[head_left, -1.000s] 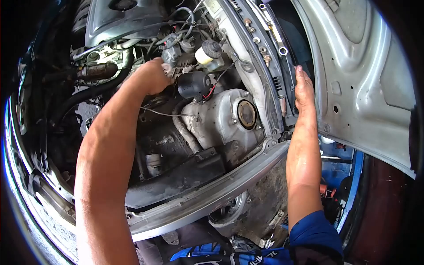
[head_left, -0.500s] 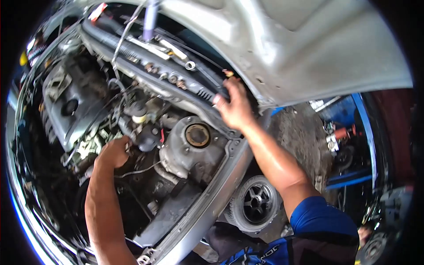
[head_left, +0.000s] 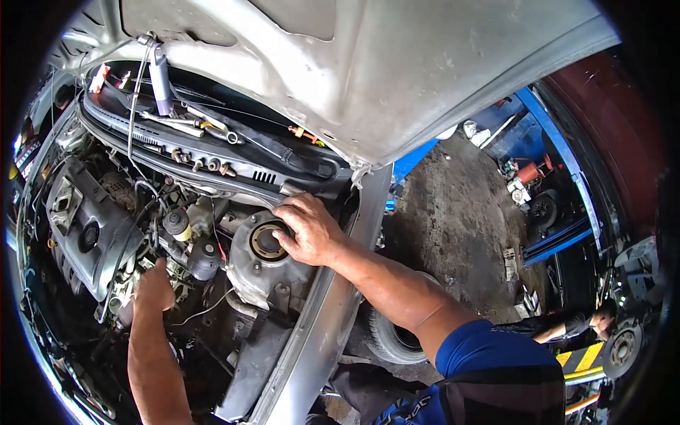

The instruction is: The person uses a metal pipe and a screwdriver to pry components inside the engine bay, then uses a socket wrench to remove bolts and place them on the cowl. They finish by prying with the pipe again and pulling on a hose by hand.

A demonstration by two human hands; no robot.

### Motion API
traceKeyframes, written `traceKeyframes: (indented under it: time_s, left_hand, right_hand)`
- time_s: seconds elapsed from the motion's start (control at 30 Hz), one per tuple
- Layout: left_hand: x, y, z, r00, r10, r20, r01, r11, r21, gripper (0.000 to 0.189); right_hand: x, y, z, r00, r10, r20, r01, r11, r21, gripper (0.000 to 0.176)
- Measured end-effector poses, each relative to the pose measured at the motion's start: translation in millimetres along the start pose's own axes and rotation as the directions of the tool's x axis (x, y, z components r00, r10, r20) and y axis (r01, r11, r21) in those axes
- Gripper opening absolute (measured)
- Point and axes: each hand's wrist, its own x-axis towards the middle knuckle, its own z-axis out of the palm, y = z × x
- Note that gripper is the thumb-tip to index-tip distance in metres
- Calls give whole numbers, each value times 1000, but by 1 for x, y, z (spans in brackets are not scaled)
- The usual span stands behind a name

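Note:
My left hand (head_left: 154, 285) reaches down into the engine bay, beside the pale metal parts (head_left: 126, 282) right of the engine cover (head_left: 91, 230). Its fingers are curled and partly hidden; what they hold, if anything, I cannot make out. Over the edge of the strut tower (head_left: 249, 273) is my right hand (head_left: 309, 230), thumb apart from the bent fingers, nothing visible between them. Its fingers lie near the cowl edge, just below a short metal cylinder (head_left: 291, 189). A black round-capped part (head_left: 204, 258) and a yellowish reservoir (head_left: 178, 225) sit between my hands.
Wrenches (head_left: 173, 125) and several small metal pieces (head_left: 202, 163) lie on the cowl. A purple-grey cylinder (head_left: 161, 85) stands behind them. The raised hood (head_left: 425, 78) hangs overhead. A wheel (head_left: 393, 333) rests beside the fender (head_left: 322, 319). Another person's arm (head_left: 567, 327) is near a brake disc (head_left: 623, 347).
My right hand has come down from the cowl to the strut tower. My left hand stays low in the engine bay. The camera view has shifted, showing more hood and floor.

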Motion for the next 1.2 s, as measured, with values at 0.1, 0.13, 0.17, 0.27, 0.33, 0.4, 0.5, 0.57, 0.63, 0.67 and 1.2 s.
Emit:
traceKeyframes:
  time_s: [0.1, 0.13, 0.17, 0.27, 0.33, 0.4, 0.5, 0.57, 0.63, 0.67, 1.2]
  left_hand:
    - [5, 9, -7, 766, -389, 511, 632, 317, -707, 31]
    - [7, 12, 0, 749, -471, 466, 600, 183, -779, 33]
    - [10, 14, 6, 717, -552, 425, 538, 51, -842, 35]
    - [1, 0, 15, 988, -143, 57, 141, 688, -712, 51]
    - [-21, 35, -60, 960, -101, 262, 206, 888, -411, 56]
    - [-13, 26, -42, 973, -31, 228, 85, 969, -232, 52]
    - [6, -3, 4, 954, -187, 236, 292, 760, -580, 29]
    - [-2, 1, 12, 940, -284, 190, 315, 503, -805, 19]
    - [0, 2, 8, 759, -306, 575, 493, -307, -814, 14]
    - [-5, 10, 0, 752, -321, 576, 409, -458, -789, 14]
    - [-22, 0, 15, 813, -582, 23, 425, 566, -706, 31]
  right_hand:
    - [-1, 0, 1, 1000, 7, 8, -7, 1000, 7, 37]
    - [-2, 1, 2, 1000, -9, -13, 9, 1000, 10, 37]
    - [-1, 4, 3, 999, -29, -35, 29, 1000, 10, 36]
    - [4, -4, -6, 976, -199, -93, 199, 980, -13, 36]
    - [11, -16, -1, 964, -263, -30, 265, 962, 71, 37]
    - [25, -45, 9, 958, -229, 170, 191, 957, 217, 37]
    - [56, -86, 57, 872, -352, 340, 229, 908, 352, 30]
    - [77, -104, 103, 779, -327, 534, 195, 937, 289, 34]
    - [100, -121, 142, 672, -196, 715, 82, 978, 191, 39]
    - [110, -130, 158, 612, -147, 777, 47, 988, 150, 46]
    - [70, -91, 310, 859, -311, 407, 129, 900, 416, 46]
